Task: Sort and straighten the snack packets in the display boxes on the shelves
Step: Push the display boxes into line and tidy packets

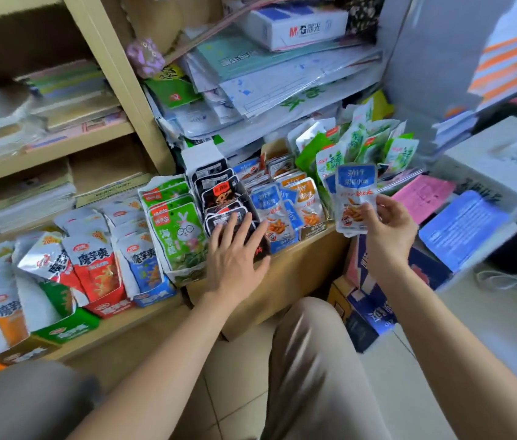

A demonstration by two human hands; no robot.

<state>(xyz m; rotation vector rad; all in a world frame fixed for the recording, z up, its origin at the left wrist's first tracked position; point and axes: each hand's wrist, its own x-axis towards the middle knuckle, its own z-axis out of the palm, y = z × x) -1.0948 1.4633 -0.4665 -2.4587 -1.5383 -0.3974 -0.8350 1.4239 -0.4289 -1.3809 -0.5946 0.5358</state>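
Now, the right hand (pixel 384 223) pinches a thin stack of blue packets (pixel 355 192) between thumb and fingers, just above the blue-and-orange box (pixel 312 228) on the shelf. The left hand (pixel 235 249) lies flat, fingers spread, pressing the black packets (pixel 219 198) in their box. Risk: that loose pinch could shed a packet, or a nudge could topple the leaning green packets (pixel 371 144). Count: two hands, at least two blue packets held; the black ones overlap too much to count.
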